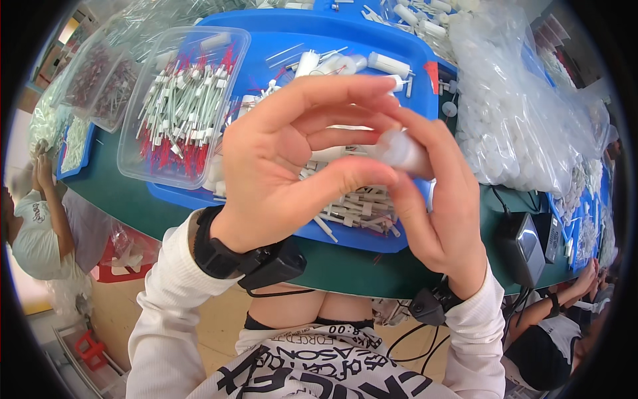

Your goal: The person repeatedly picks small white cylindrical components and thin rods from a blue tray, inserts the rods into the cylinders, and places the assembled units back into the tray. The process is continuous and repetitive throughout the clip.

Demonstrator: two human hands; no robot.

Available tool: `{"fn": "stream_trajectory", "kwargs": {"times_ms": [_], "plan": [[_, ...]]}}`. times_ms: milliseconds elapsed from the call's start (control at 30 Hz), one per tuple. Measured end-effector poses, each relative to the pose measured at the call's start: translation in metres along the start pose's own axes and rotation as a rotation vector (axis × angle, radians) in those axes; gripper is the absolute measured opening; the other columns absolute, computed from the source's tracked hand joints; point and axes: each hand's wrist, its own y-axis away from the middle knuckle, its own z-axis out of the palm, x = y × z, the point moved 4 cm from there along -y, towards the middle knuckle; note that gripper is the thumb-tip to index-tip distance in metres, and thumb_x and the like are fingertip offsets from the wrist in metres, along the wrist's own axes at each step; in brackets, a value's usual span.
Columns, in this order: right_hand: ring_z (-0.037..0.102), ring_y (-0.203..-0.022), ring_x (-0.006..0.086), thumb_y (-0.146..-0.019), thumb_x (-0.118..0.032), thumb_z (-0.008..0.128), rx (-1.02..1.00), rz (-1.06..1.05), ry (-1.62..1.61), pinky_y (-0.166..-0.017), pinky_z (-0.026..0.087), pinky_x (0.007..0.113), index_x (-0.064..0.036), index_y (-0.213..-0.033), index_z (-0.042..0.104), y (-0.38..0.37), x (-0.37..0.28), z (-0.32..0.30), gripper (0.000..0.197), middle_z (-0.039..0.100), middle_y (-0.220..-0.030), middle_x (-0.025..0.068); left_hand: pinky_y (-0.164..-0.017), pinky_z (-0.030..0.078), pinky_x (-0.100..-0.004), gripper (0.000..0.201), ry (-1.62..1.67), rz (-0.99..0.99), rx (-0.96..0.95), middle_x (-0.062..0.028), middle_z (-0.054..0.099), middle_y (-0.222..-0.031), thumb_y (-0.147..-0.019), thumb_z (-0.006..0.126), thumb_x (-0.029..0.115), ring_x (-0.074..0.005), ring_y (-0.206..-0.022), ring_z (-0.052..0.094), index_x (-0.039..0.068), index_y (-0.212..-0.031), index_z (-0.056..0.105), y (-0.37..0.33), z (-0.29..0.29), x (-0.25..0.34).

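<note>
Over blue tray (pixel 382 36), left hand (pixel 269 156) and right hand (pixel 446 199) pinching white cylinder (pixel 407 153), lettered shirt (pixel 306 362).

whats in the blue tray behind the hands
The blue tray holds white cylinders toward its far side and thin white pieces nearer the person. The left hand and right hand cover parts; what lies behind them or under the pieces is hidden.

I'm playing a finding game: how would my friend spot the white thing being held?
Find the big blue plastic tray on the green table. Above it, where the left hand and right hand meet, is a small, blurred white cylinder. Other white cylinders lie in the tray; this one's held up.
</note>
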Motion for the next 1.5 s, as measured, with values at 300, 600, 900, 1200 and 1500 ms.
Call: {"fn": "stream_trajectory", "kwargs": {"times_ms": [300, 600, 900, 1200, 1500], "plan": [[0.028, -0.046, 0.0078, -0.090, -0.045, 0.028, -0.204, 0.591, -1.222, -0.046, 0.024, 0.024, -0.0124, -0.068, 0.033, 0.004, 0.010, -0.007, 0.039, 0.032, -0.057, -0.0016, -0.082, 0.046, -0.0285, 0.030, 0.097, -0.081, 0.101, -0.0125, 0.057, -0.102, -0.081, 0.057, 0.001, -0.0173, -0.095, 0.056, -0.006, -0.110, 0.050, -0.001, -0.008, -0.008], [0.022, -0.043, 0.0085, -0.089, -0.044, 0.031, -0.176, 0.551, -1.527, -0.045, 0.022, 0.025, -0.0154, -0.067, 0.031, 0.004, 0.011, 0.001, 0.036, 0.028, -0.052, -0.0032, -0.074, 0.045, -0.0256, 0.024, 0.052, -0.138, 0.070, -0.0098, 0.060, -0.092, -0.083, 0.055, 0.004, -0.0147, -0.088, 0.058, -0.005, -0.105, 0.053, 0.002, -0.007, -0.008], [0.023, -0.041, 0.0094, -0.085, -0.040, 0.029, -0.205, 0.616, -1.659, -0.052, 0.029, 0.027, -0.0158, -0.058, 0.033, 0.007, 0.018, -0.001, 0.037, 0.029, -0.044, -0.0042, -0.075, 0.044, -0.0277, 0.031, -0.088, -0.146, 0.019, -0.0112, 0.060, -0.087, -0.088, 0.047, 0.017, -0.0150, -0.082, 0.057, -0.007, -0.108, 0.050, 0.001, -0.005, -0.003], [0.020, -0.040, 0.0088, -0.089, -0.046, 0.028, -0.192, 0.596, -1.598, -0.048, 0.024, 0.026, -0.0154, -0.065, 0.035, 0.005, 0.014, -0.002, 0.040, 0.029, -0.047, -0.0043, -0.075, 0.044, -0.0273, 0.031, -0.077, -0.166, 0.020, -0.0109, 0.061, -0.083, -0.087, 0.048, 0.017, -0.0147, -0.081, 0.057, -0.007, -0.107, 0.050, 0.002, -0.005, -0.003], [0.028, -0.039, 0.0088, -0.089, -0.060, 0.017, -0.097, 0.782, -1.510, -0.040, 0.027, 0.024, -0.0132, -0.072, 0.035, 0.002, 0.013, -0.002, 0.053, 0.034, -0.053, -0.0025, -0.073, 0.043, -0.0253, 0.028, -0.112, -0.160, 0.029, -0.0109, 0.061, -0.083, -0.083, 0.050, 0.009, -0.0135, -0.078, 0.055, -0.006, -0.107, 0.051, 0.000, -0.006, -0.002]]}}
